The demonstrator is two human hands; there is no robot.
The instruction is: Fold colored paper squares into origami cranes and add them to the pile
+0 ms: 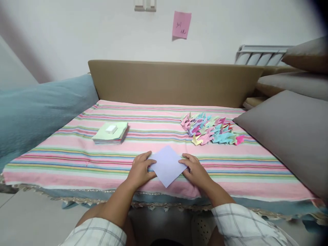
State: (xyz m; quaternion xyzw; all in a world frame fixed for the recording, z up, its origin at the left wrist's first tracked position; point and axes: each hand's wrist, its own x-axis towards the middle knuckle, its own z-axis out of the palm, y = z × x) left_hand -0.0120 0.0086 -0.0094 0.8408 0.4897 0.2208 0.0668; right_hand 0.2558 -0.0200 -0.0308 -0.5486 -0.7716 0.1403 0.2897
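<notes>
A pale lilac square of paper (167,164) lies cornerwise on the striped bedspread (77,160), near the front edge. My left hand (140,170) rests on its left corner, fingers curled and pinching the edge. My right hand (195,169) holds the right corner the same way. Both hands lie flat against the cloth with the sheet between them.
A stack of coloured paper squares (110,134) with a small white block (111,128) on top sits to the left. A heap of folded paper cranes (210,129) lies at the back right. Grey cushions (289,136) bound the right side, a blue blanket (38,109) the left.
</notes>
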